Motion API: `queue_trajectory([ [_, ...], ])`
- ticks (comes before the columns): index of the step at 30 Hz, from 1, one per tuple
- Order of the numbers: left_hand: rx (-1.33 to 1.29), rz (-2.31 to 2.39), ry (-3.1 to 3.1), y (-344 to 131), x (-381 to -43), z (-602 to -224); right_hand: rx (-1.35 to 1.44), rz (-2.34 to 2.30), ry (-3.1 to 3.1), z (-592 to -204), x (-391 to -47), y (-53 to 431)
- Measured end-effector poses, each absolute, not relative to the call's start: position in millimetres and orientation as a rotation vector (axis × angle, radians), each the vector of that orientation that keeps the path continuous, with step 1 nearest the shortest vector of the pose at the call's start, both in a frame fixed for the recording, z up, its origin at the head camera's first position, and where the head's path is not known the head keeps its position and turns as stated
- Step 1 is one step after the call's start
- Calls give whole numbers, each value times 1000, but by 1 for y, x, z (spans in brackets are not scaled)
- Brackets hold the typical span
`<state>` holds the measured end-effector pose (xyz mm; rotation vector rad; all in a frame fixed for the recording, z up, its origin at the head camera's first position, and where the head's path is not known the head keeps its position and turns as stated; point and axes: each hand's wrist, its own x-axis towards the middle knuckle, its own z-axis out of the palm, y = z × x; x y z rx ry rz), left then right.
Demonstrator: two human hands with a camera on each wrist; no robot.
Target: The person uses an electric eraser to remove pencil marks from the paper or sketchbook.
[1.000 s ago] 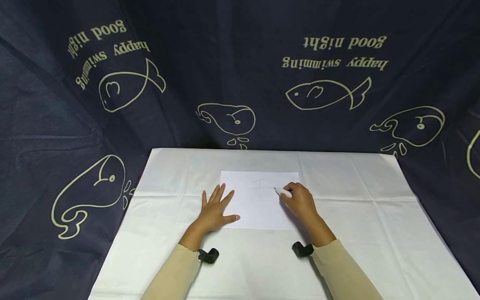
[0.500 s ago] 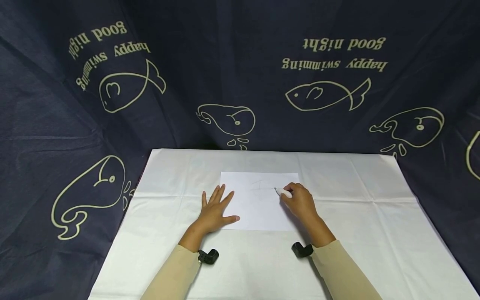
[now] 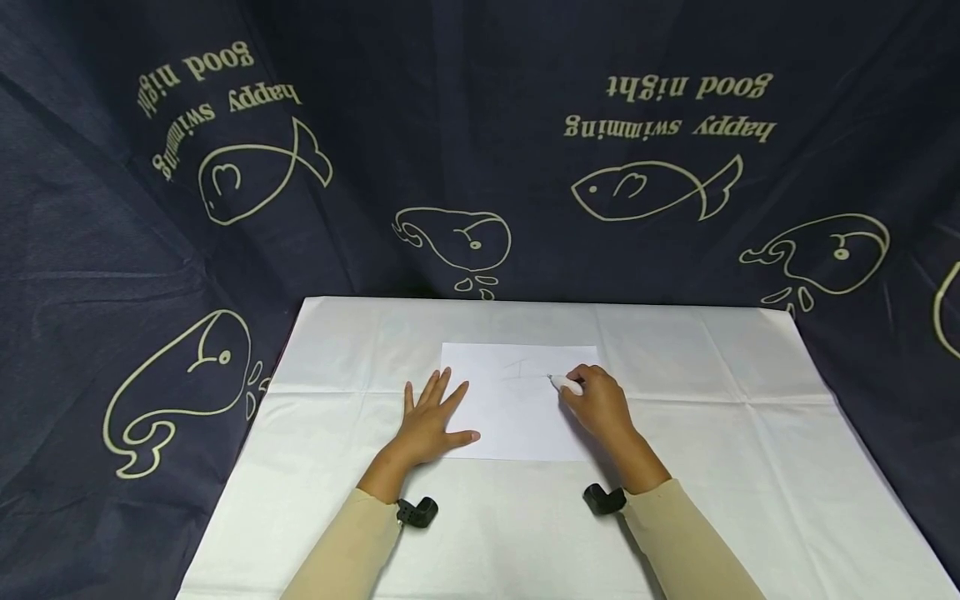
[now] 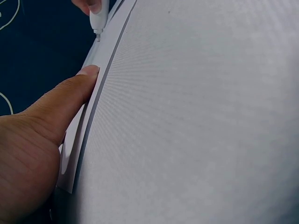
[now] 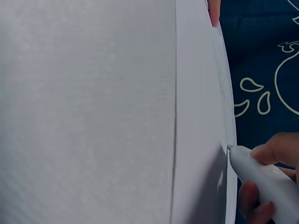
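A white sheet of paper [image 3: 517,425] lies on the white-covered table, with faint thin lines [image 3: 519,368] near its upper middle. Fingers spread, my left hand [image 3: 426,429] rests flat across the sheet's left edge; in the left wrist view its thumb [image 4: 60,102] lies on the paper's near border. My right hand [image 3: 603,404] pinches a thick white pen-shaped tool [image 3: 567,386] at the sheet's right part. The right wrist view shows the tool's narrow tip [image 5: 230,147] at the paper surface, thumb and fingers around the white body. The palm side of the right hand is hidden.
A creased white cloth [image 3: 750,467] covers the table. Behind it and at the sides hangs a dark blue curtain [image 3: 450,125] with pale fish and whale drawings. Black wrist cameras [image 3: 417,512] sit at both cuffs.
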<state>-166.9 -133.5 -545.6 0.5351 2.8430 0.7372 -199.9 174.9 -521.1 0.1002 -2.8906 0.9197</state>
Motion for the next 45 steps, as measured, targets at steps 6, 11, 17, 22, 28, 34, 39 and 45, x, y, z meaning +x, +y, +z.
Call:
queue_trajectory([
  [6,535,720,2849,-133,-168,-546,100,904,-2893,-520,-200,175],
  [11,536,714,2849,-133,-168,-546,80,893,-2887,-521,-200,177],
  [17,531,730,2845,-133,-167,-545,85,901,-2906,-522,-200,176],
  [22,532,731,2846,-133,-167,-545,56,894,-2902,-520,-200,174],
  [28,531,726,2844,-133,-167,-545,68,894,-2911,-519,-199,173],
  [34,530,737,2842,-133,-167,-545,85,894,-2906,-519,-199,172],
  [39,531,729,2845,-133,-167,-546,87,886,-2898,-520,-200,172],
  [45,528,728,2846,-133,-168,-547,109,874,-2916,-518,-200,171],
])
